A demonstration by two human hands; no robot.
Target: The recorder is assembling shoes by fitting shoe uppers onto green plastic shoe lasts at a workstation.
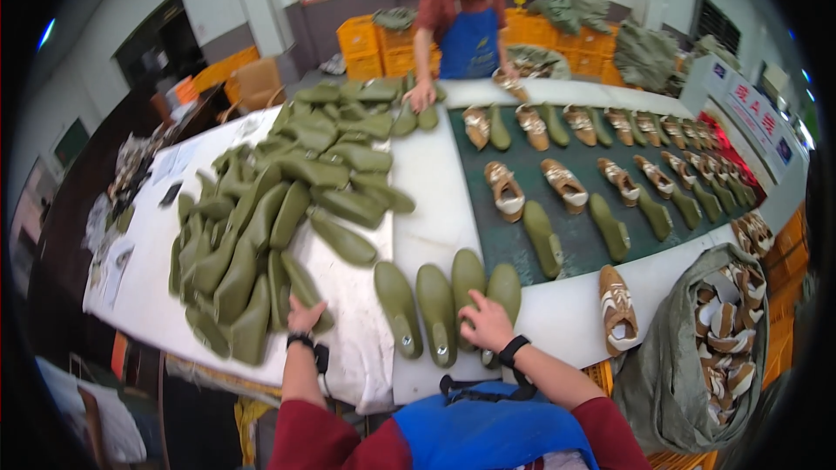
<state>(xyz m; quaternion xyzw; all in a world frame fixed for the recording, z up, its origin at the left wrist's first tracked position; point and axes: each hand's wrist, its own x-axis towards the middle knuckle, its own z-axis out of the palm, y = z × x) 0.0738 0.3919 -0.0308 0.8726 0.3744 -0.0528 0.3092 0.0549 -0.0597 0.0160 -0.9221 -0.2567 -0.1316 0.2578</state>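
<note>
At the near edge of a large pile of olive-green shoe lasts [261,218], my left hand [304,317] has its thumb and fingers around the lower part of one shoe last [300,280]. My palm hides part of its grip. Several lasts lie side by side before me, soles up, among them a left-end last [397,300] and a second last [434,305]. Over the two on the right, my right hand [488,324] rests with fingers apart, touching a last [468,274] and partly covering the right-end last [504,287].
A dark green mat [509,248] bears rows of brown-and-white shoes paired with lasts. One brown shoe [616,313] lies near the right edge. Beside it stands a grey sack [666,365] full of shoes. Across the table, a person in a blue apron [470,43] touches lasts and a shoe.
</note>
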